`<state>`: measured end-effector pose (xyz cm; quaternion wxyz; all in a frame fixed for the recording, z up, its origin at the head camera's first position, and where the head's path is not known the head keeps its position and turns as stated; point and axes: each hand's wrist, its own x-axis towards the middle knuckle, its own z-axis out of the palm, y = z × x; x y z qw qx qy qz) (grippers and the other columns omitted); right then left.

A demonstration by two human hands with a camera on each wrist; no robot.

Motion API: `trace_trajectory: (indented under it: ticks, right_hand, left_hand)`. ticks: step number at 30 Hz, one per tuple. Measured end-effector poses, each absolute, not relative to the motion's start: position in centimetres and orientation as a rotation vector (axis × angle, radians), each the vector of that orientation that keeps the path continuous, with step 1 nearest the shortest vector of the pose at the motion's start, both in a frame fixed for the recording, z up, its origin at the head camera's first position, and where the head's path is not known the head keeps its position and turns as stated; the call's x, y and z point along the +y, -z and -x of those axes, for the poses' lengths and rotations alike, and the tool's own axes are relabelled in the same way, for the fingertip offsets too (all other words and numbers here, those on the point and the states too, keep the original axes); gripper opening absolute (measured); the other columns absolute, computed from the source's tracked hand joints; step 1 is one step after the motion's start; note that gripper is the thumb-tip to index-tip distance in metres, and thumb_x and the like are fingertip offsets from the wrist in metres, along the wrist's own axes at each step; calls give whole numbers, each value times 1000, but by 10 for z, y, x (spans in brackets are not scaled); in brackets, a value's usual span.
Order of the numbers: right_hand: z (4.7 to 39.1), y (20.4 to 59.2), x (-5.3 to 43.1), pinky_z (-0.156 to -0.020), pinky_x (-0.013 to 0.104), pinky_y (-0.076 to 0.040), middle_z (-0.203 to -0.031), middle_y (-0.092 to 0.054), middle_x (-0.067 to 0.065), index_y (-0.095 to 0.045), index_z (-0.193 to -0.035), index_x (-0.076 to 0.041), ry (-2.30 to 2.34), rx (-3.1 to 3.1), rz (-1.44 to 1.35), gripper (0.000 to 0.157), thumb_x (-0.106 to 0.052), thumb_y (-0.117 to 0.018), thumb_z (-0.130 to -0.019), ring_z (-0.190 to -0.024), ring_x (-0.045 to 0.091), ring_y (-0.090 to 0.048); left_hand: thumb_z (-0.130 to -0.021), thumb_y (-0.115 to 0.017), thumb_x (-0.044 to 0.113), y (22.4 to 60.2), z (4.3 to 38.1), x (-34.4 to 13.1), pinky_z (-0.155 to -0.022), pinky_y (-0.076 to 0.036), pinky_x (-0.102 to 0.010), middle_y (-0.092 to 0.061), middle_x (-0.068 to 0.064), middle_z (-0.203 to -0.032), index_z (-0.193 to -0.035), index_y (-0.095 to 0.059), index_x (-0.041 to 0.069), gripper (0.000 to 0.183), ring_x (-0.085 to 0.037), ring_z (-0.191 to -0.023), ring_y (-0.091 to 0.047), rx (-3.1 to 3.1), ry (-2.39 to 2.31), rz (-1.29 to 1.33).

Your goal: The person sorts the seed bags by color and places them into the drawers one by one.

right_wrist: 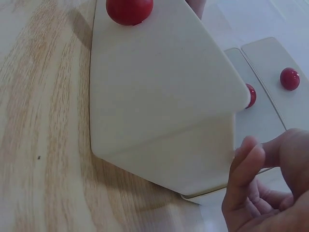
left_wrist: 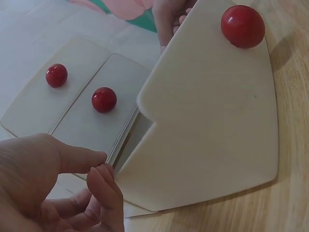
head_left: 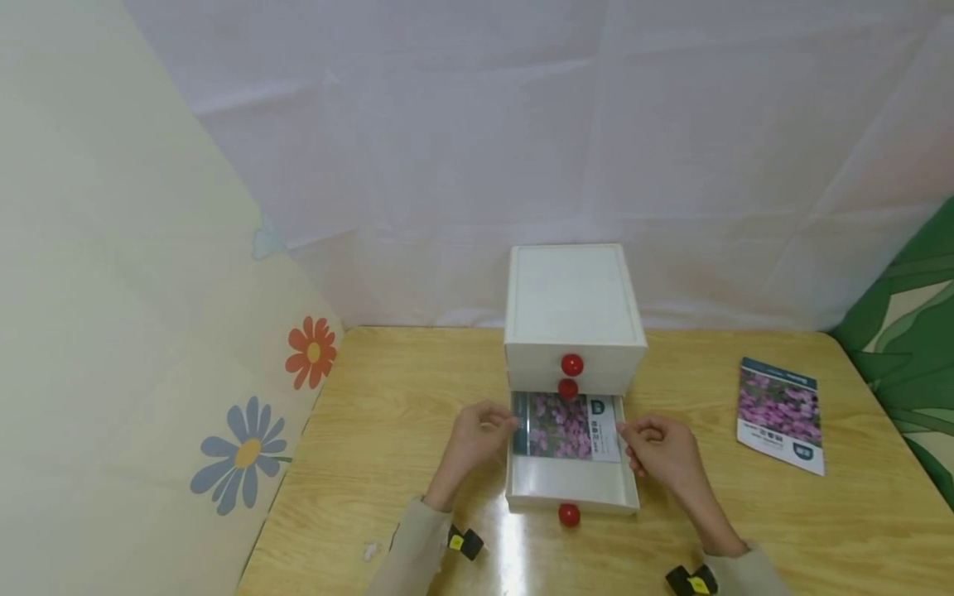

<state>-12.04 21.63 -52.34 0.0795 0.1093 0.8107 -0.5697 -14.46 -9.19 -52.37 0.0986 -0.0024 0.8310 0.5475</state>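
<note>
A flower seed packet (head_left: 562,426) with purple blossoms lies sideways across the pulled-out bottom drawer (head_left: 570,480) of a small white cabinet (head_left: 570,290). My left hand (head_left: 477,434) pinches its left edge between thumb and index finger, right at the drawer's left rim. On the opposite side my right hand (head_left: 662,451) pinches the right edge, with the other fingers curled. The packet's far edge lies close under the cabinet front. Both wrist views hide the packet behind the drawer front (left_wrist: 217,106) and drawer side wall (right_wrist: 188,159); only the fingertips show there.
Two upper drawers are pushed in, with red knobs (head_left: 572,364) close together. The open drawer has a red knob (head_left: 570,515) facing me. A second seed packet (head_left: 780,414) lies on the wooden table (head_left: 402,397) to the right. A white curtain (head_left: 477,165) hangs behind.
</note>
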Motion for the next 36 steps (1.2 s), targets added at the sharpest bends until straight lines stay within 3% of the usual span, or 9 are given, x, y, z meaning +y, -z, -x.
trace_trajectory:
  ticks: [17, 29, 36]
  right_hand:
    - [117, 521, 226, -52, 30, -61, -73, -73, 6, -69, -108, 7, 1708, 2494, -327, 33, -25, -74, -103, -58, 15, -67]
    - [121, 521, 253, -52, 26, -59, -80, -76, 13, -70, -114, 6, 1621, 2689, -255, 33, -26, -71, -105, -58, 17, -69]
    - [122, 521, 273, -54, 31, -63, -82, -77, 15, -72, -114, 6, 1628, 2761, -210, 32, -25, -72, -104, -62, 18, -72]
  left_hand:
    - [-102, -73, 30, 517, 144, -85, -71, -67, -39, -76, -7, -98, -113, -74, 6, 27, -18, -80, -72, 2404, -1666, -8]
    - [-101, -73, 27, 514, 146, -65, -68, -66, -28, -76, -4, -98, -112, -75, 8, 22, -14, -78, -72, 2386, -1663, -180]
    - [-100, -74, 23, 507, 141, -45, -65, -66, -31, -75, 2, -91, -109, -75, 13, 14, -12, -75, -71, 2416, -1578, -184]
